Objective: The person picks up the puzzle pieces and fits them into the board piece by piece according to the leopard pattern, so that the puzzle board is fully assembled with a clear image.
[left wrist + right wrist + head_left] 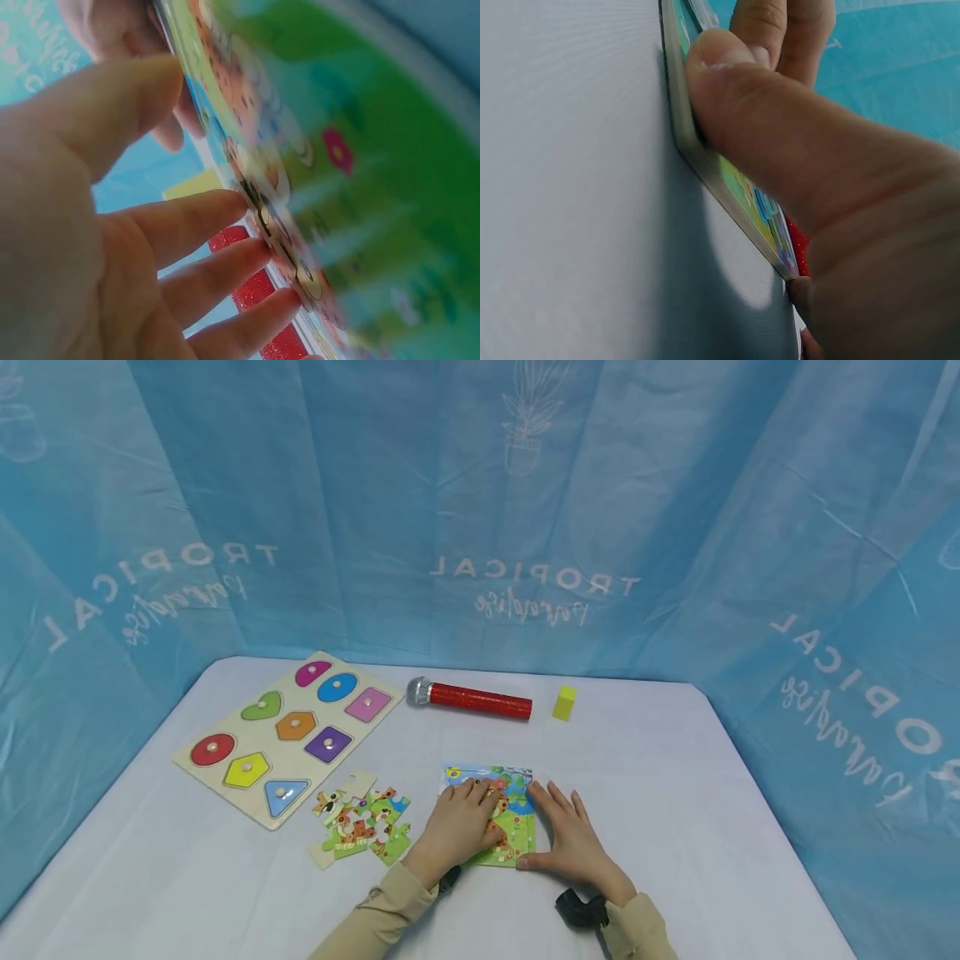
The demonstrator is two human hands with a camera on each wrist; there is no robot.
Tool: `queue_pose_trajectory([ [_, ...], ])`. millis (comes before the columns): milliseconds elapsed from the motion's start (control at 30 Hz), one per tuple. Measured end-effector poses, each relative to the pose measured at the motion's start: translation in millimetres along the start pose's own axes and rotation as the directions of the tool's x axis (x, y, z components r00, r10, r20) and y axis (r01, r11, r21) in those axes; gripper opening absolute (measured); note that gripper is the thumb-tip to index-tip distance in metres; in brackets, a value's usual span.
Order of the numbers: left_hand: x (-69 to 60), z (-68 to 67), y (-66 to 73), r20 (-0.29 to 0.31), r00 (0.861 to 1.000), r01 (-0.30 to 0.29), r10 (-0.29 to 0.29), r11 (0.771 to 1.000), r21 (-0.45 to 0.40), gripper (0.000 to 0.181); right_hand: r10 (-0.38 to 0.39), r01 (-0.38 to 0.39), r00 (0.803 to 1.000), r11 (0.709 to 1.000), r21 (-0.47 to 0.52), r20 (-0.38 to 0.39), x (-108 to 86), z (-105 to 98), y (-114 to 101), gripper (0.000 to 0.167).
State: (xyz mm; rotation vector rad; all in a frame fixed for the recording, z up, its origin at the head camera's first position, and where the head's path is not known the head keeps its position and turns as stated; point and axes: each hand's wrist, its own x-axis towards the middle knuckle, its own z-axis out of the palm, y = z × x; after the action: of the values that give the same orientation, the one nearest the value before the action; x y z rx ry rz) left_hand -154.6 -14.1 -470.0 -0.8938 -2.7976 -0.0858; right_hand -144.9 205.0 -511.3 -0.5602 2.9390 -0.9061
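A square picture puzzle in green and blue lies flat on the white table. My left hand rests over its left half, and in the left wrist view the fingertips of that hand touch the picture's surface. At the puzzle's right edge is my right hand, fingers spread, its thumb by the lower right corner. Seen from the right wrist, the thumb of that hand lies on the rim of the board. Part of the picture is hidden under the left hand.
Several loose puzzle pieces lie left of the puzzle. Behind them is a wooden shape board with knobbed pieces. A red toy microphone and a yellow block lie farther back, before a blue curtain.
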Motion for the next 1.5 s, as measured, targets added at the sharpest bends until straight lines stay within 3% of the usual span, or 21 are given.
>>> queue_pose_trajectory([
  [200,0.5,-0.7,1.2,0.051,0.999,0.019,-0.017,0.999,-0.033,0.052,0.026,-0.027,0.999,0.999,0.02,0.032,-1.0,-2.0,-1.5,0.109],
  [367,3.7,2.5,-7.8,0.115,0.993,-0.004,0.025,0.983,-0.181,0.055,0.034,-0.035,0.999,0.999,0.022,0.04,-0.8,-2.8,-0.7,0.108],
  [533,1.7,-2.7,-33.2,0.138,0.99,0.041,0.011,0.93,-0.367,0.05,0.009,-0.009,1.0,1.0,0.009,0.006,0.0,-0.3,1.2,0.109],
  [633,-3.5,-8.9,-55.1,0.126,0.991,0.101,-0.052,0.904,-0.416,0.048,0.026,-0.026,1.0,1.0,0.002,0.005,0.4,-0.9,1.5,0.109],
  [700,-9.2,-13.2,-73.4,0.115,0.987,0.152,-0.114,0.899,-0.41,0.047,0.042,-0.042,0.999,0.999,0.003,0.012,0.7,-1.8,1.6,0.109],
  [800,-21.7,-19.5,-103.0,0.09,0.965,0.263,-0.247,0.885,-0.383,0.042,0.049,-0.049,0.999,0.999,-0.003,0.017,1.3,-2.6,1.6,0.109],
  [900,-37.0,-23.7,-129.0,0.111,0.925,0.376,-0.362,0.844,-0.383,0.043,0.058,-0.058,0.998,0.998,0.002,0.028,0.6,-2.6,1.8,0.109],
  [1000,-50.1,-25.7,-145.6,0.186,0.892,0.452,-0.413,0.794,-0.406,0.051,0.063,-0.063,0.997,0.998,0.001,0.038,-0.6,-1.7,2.3,0.11],
  [1100,-57.0,-26.2,-153.2,0.227,0.88,0.475,-0.418,0.765,-0.435,0.057,0.06,-0.06,0.998,0.998,0.009,0.036,-1.3,-0.9,1.8,0.11],
  [1167,-57.9,-24.8,-154.9,0.212,0.883,0.468,-0.418,0.761,-0.45,0.057,0.058,-0.058,0.998,0.998,0.014,0.033,-1.4,-0.5,1.2,0.11],
  [1300,-55.1,-19.5,-153.5,0.151,0.89,0.451,-0.43,0.783,-0.428,0.048,0.054,-0.054,0.998,0.998,0.016,0.034,-1.0,0.3,0.4,0.11],
  [1500,-49.0,-12.4,-149.0,0.097,0.877,0.471,-0.471,0.8,-0.372,0.04,0.046,-0.046,0.998,0.999,0.009,0.033,0.7,0.9,-0.3,0.11],
])
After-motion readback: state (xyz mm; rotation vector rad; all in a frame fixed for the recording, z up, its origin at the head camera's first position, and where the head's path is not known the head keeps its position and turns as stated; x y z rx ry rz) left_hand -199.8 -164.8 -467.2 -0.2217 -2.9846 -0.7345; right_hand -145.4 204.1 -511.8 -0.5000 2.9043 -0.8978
